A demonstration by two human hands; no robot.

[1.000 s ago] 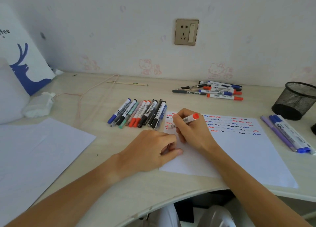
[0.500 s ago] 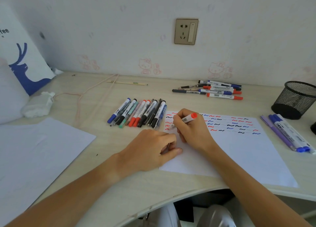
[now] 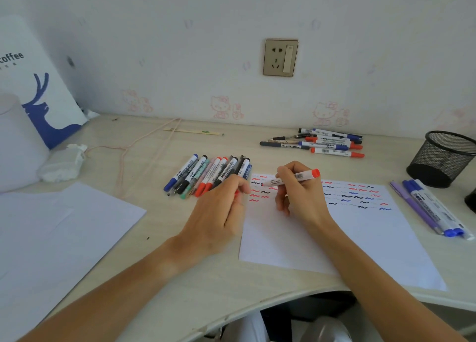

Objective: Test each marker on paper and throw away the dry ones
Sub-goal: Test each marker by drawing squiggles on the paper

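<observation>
Over paper (image 3: 334,238): right hand (image 3: 301,194) pinches red marker (image 3: 291,179), nib lifted; left hand (image 3: 219,213) curled round cap, I judge. Recap squarely, push firmly.

I saw two bare forearms, no sleeves, watch or rings; the left hand (image 3: 219,213) and right hand (image 3: 301,194) were ungloved.

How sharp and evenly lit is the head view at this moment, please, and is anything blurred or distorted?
Head view: soft, even light, no glare; the left hand is motion-blurred at its fingertips, while the right hand and its red marker stay fairly crisp; wide-angle bending curves the desk edge.
</observation>
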